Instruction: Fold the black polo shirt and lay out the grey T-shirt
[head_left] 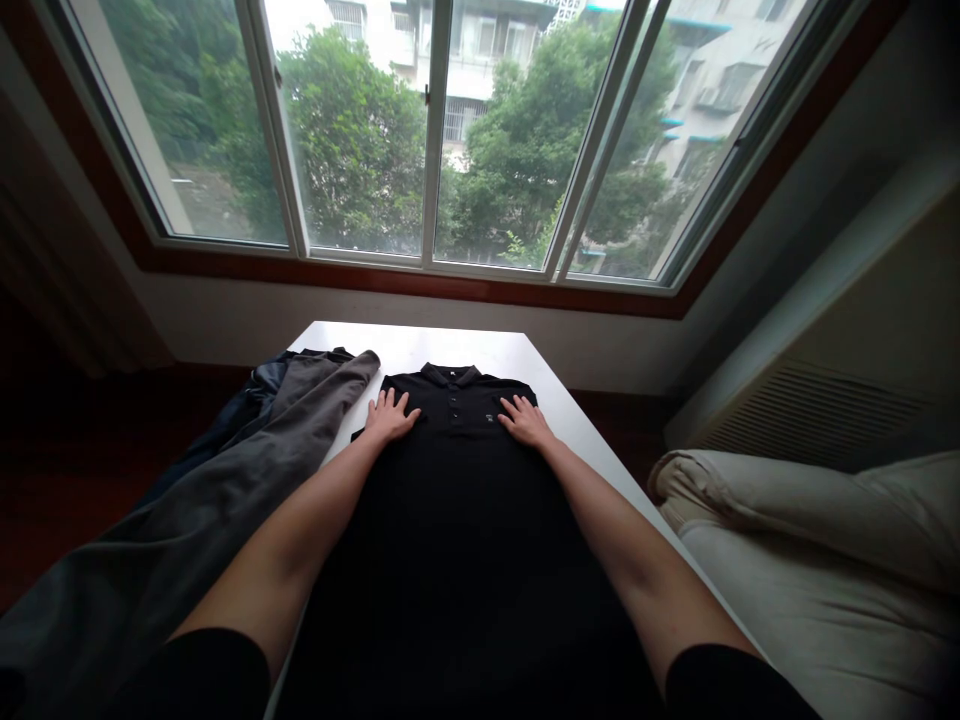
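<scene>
A black polo shirt (457, 470) lies front side up on a white table (420, 340), its collar toward the window. Buttons run down its placket, and a small light logo marks the chest on the right. My left hand (391, 416) rests with fingers spread on the shirt's left shoulder area. On the opposite side my right hand (525, 420) lies flat near the logo, fingers apart. Neither hand grips the cloth. The shirt's lower part blends into dark clothing close to me, so its hem cannot be made out.
Grey trousers (300, 420) and dark blue clothing (217, 440) drape over the table's left side. A beige cushioned seat (810, 540) stands at the right, by a unit with a slatted vent (810, 410). Beyond the table is a wide window (431, 150) with a brown sill.
</scene>
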